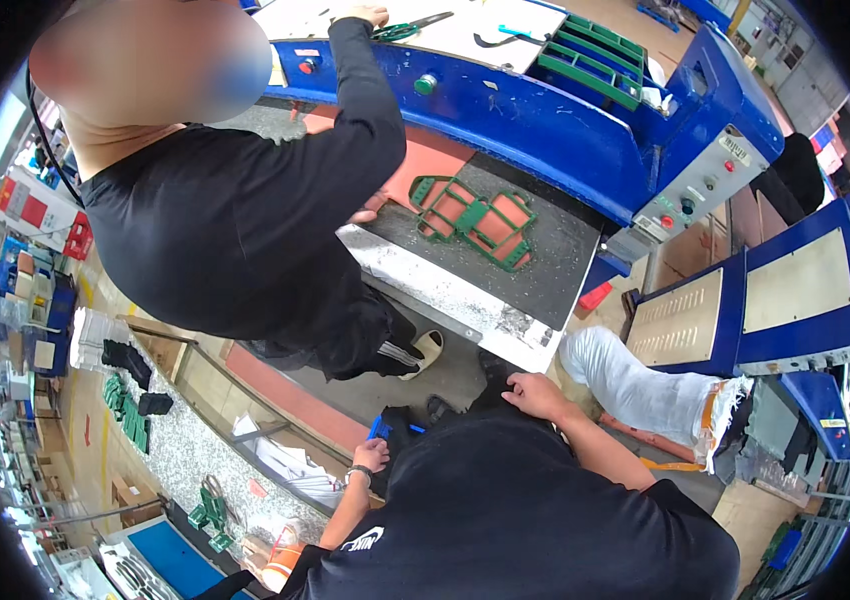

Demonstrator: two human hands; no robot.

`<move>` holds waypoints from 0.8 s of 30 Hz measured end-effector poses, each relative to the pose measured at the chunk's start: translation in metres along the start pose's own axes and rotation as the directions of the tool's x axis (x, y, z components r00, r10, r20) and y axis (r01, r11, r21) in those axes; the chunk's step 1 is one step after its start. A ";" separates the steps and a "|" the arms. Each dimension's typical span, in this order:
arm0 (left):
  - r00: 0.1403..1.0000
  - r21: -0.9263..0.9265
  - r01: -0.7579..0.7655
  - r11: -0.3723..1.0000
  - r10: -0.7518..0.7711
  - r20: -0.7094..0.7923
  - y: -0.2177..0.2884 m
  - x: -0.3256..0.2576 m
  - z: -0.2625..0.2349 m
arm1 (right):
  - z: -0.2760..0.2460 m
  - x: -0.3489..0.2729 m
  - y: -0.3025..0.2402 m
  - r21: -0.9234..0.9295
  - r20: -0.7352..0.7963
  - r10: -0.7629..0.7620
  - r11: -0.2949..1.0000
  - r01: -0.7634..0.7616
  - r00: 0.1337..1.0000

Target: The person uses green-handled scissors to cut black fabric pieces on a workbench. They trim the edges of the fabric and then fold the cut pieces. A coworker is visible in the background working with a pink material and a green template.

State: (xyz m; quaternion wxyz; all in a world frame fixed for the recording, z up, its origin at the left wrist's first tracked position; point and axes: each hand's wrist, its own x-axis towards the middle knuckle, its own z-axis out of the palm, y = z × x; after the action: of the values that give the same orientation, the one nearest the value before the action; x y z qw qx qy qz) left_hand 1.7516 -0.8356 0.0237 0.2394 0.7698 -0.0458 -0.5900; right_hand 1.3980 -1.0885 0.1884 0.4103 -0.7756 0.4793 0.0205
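Observation:
My left hand (372,455), with a band on its wrist, is beside my dark clothing at the lower middle. Its fingers are curled, next to a small blue object (381,427) whose kind I cannot make out; what they hold, if anything, is hidden. My right hand (537,395) lies over my dark trousers, fingers loosely stretched, holding nothing visible. Beyond it is the corner of a press bed (550,345). Green cutting dies (475,220) lie there on pink sheet material (442,152), well away from both my hands.
A person in black (235,220) stands at the blue press (505,110), one hand near green-handled scissors (400,32) on top. A white-wrapped roll (635,385) is at my right. Left stands a speckled table (180,430) with green dies (210,515) and an orange-and-white cup (283,560).

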 end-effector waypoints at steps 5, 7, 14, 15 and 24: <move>1.000 0.016 0.000 1.000 0.000 -0.001 0.002 -0.009 0.007 | 0.001 -0.002 0.003 -0.015 -0.016 -0.005 1.000 0.004 1.000; 1.000 -0.009 -0.001 1.000 0.001 0.011 -0.001 -0.005 0.007 | 0.004 0.000 0.007 -0.019 -0.033 -0.009 1.000 0.008 0.999; 0.997 -0.035 -0.042 0.998 0.044 0.059 -0.022 0.005 0.009 | 0.005 -0.004 0.011 -0.008 -0.003 0.010 1.000 -0.010 1.000; 0.999 -0.050 -0.029 0.998 0.031 0.036 -0.027 0.007 0.010 | 0.006 -0.006 0.011 -0.005 -0.005 0.013 1.000 -0.013 1.000; 0.998 -0.058 -0.052 0.997 0.055 0.044 -0.041 0.020 -0.001 | 0.015 -0.010 0.017 -0.008 -0.029 0.014 1.000 -0.014 0.999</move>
State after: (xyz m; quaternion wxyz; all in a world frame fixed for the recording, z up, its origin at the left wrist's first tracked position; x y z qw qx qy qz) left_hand 1.7496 -0.8066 -0.0113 0.2757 0.7474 -0.0551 -0.6020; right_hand 1.3853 -1.0750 0.1728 0.4001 -0.7739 0.4906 0.0141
